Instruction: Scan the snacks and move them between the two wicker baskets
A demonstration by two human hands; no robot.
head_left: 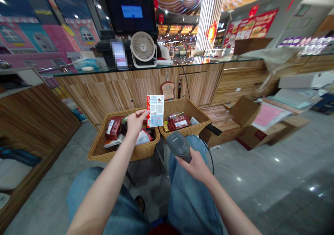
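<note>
My left hand [136, 123] pinches the left edge of a flat white and red printed snack box [156, 111], held upright with a printed side toward me. The box is above the place where two wicker baskets meet. In my right hand [194, 163] is a dark grey barcode scanner [178, 145], its head pointing forward toward the baskets. The left basket [97, 150] contains dark red packets [114, 127] and other packaged goods, partly hidden by my left arm. Inside the right basket [202, 114] lie a dark red packet [180, 122] and a few smaller items.
A glass-topped wooden counter [112, 88] runs behind the baskets, with a monitor [130, 10], a white fan [143, 47] and a phone with a blurred screen [120, 54] on it. Cardboard boxes [224, 127] stand on the floor at right. A black cable hangs beside my right knee.
</note>
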